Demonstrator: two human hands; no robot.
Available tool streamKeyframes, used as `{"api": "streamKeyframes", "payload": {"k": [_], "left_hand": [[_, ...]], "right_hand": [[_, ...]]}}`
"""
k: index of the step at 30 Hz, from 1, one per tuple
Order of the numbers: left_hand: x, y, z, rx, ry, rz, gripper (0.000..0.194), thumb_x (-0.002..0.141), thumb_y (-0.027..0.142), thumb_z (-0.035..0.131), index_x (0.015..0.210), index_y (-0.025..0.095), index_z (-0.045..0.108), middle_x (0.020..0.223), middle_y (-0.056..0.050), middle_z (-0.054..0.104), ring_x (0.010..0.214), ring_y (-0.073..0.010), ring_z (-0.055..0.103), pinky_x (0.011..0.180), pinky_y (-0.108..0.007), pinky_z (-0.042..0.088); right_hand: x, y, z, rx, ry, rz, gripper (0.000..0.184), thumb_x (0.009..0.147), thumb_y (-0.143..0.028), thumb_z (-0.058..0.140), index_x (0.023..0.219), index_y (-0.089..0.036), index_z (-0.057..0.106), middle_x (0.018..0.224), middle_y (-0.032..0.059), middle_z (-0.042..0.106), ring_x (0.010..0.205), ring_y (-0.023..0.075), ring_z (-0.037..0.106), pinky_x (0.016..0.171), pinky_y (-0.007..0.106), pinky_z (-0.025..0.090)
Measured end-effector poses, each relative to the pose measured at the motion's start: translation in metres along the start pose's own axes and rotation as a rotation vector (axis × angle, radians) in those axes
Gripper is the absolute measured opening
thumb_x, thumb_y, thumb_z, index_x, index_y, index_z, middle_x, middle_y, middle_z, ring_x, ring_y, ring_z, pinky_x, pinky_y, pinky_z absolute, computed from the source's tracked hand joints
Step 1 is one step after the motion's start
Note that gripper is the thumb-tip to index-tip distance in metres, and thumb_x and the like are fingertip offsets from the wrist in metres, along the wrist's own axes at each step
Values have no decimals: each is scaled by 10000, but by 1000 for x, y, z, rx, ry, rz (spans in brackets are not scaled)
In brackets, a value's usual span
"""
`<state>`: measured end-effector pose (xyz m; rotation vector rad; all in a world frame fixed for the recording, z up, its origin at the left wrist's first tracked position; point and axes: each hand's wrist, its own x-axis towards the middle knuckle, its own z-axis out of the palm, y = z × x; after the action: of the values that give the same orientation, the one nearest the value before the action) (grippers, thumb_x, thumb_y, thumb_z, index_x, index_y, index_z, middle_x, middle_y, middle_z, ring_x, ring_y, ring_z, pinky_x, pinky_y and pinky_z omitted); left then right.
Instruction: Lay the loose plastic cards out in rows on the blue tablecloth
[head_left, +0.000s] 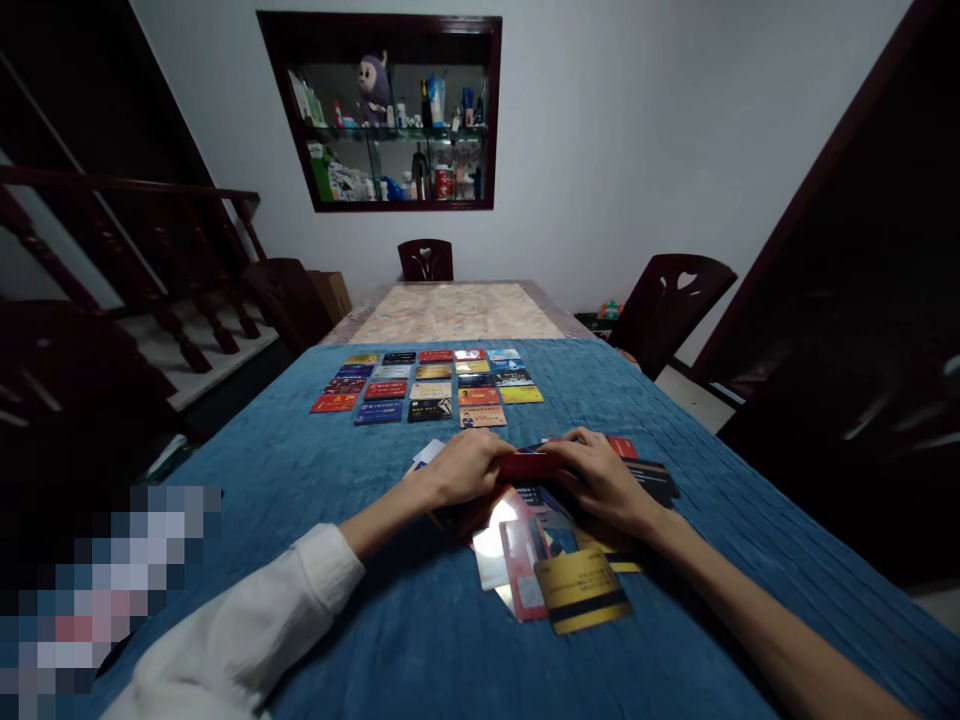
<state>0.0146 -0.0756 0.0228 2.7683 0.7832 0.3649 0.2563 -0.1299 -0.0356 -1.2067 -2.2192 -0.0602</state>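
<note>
A long table (459,312) runs away from the person, its near part covered by a ribbed blue cloth (274,450). On the cloth, beyond the hands, lies a block of cards (433,372) in five rough columns, some edges overlapping: red, gold, black, blue, cream and yellow faces, most bearing print. Nearer the person, a loose heap of cards (534,522) spreads under and around both hands, its pieces turned at different angles.

The left hand (466,468) and right hand (606,482) curl above this heap, fingers bent and nearly closed, gripping opposite ends of a red card (529,465) that shows as a narrow, glossy strip; its printing cannot be made out. At the heap's near edge a shiny gold card (585,592) carries a dark band and small lettering. Just beside it, a pinkish card (523,568) looks partly see-through, and a pale card (491,558) catches bright glare.
</note>
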Motion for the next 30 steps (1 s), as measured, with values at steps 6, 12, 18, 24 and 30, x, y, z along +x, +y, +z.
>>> {"api": "streamKeyframes", "payload": {"k": [6,12,18,24,30], "left_hand": [[0,-1,3,1,30,-15,298,776,57,513,929,162,746,870,-75,733,839,-206,653,776,-275,469],[1,-6,11,4,118,-44,254,799,79,521,874,160,750,838,-74,727,827,-206,642,780,-288,475],[1,-7,17,-42,159,-67,258,805,78,525,899,163,750,875,-69,737,840,-198,646,784,-284,474],[1,-6,17,-71,163,-65,258,812,80,540,938,156,752,898,-73,741,860,-198,649,795,-283,478],[2,-6,18,-85,195,-37,244,826,77,552,951,152,747,907,-77,736,848,-190,643,802,-287,487]], "right_hand": [[-1,0,2,-1,-8,67,346,902,-191,547,1243,-204,601,1031,107,683,998,264,572,852,430,435],[-1,3,0,-26,-7,87,245,881,-241,582,1116,-202,641,983,92,688,971,262,547,829,424,425],[3,-3,-7,22,34,68,137,918,-247,542,943,-212,672,854,63,668,909,244,530,788,402,444],[7,-11,-14,157,172,106,102,914,-247,551,884,-231,647,859,53,676,891,237,569,787,383,483],[8,-16,-15,189,271,158,123,936,-293,534,948,-226,637,938,58,679,890,220,626,783,348,498]]}}
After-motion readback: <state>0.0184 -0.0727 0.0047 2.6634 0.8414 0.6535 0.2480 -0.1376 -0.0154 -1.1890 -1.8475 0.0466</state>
